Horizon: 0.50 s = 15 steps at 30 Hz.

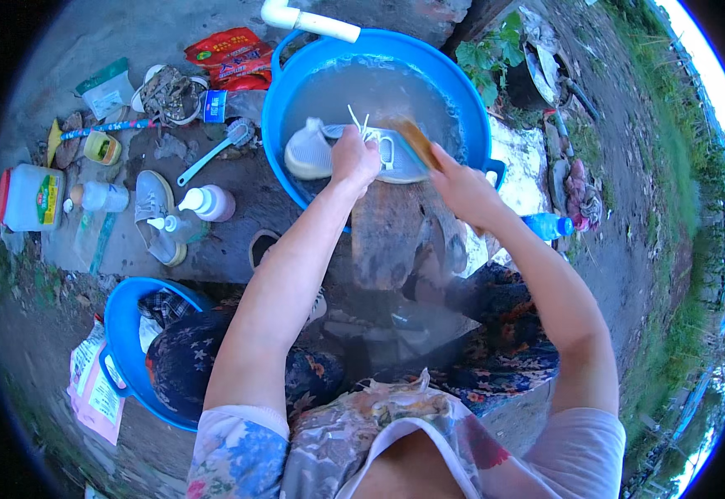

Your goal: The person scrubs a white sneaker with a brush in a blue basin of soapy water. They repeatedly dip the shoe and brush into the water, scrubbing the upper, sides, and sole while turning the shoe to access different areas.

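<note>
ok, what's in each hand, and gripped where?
Left hand holds the pale sneaker at its laced middle, over the blue basin. Right hand grips a wooden brush by its near end.

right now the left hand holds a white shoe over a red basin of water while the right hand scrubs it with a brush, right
Not quite: the basin is blue, not red, as the head view shows. The left hand does hold the white shoe over the water, and the right hand works the brush on it.
</note>
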Tool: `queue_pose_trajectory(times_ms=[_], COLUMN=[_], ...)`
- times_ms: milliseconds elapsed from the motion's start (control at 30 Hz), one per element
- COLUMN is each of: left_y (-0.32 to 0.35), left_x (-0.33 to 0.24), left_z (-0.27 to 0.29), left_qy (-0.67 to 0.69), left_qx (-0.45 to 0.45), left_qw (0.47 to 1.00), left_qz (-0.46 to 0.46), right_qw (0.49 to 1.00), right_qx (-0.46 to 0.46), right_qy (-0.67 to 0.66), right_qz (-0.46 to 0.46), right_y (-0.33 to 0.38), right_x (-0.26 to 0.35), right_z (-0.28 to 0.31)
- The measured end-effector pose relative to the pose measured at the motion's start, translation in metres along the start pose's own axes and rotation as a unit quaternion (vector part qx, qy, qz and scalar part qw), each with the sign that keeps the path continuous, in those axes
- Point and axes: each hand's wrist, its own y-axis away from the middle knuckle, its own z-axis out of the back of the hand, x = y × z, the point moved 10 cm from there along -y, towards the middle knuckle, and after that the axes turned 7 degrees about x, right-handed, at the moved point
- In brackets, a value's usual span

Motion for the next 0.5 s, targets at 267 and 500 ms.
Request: queue_pose_trajectory(times_ms=[267,500], left_y=[0.000,0.043], left_x=[-0.060,-0.091], left_z=[-0.021,0.059], left_qy=[-0.149,-0.444], left_qx=[0.074,-0.081], left_qw=[0.974,0.821], left_qz=[-0.155,-0.349], right_qw=[0.994,0.998], right_qx=[-0.078,-0.012], right_qy=[0.071,0.048], right_qz=[-0.033,-0.033], right_y=[-0.038,-0.026], right_x=[-0.017,-0.013], right_z=[0.031,0.015])
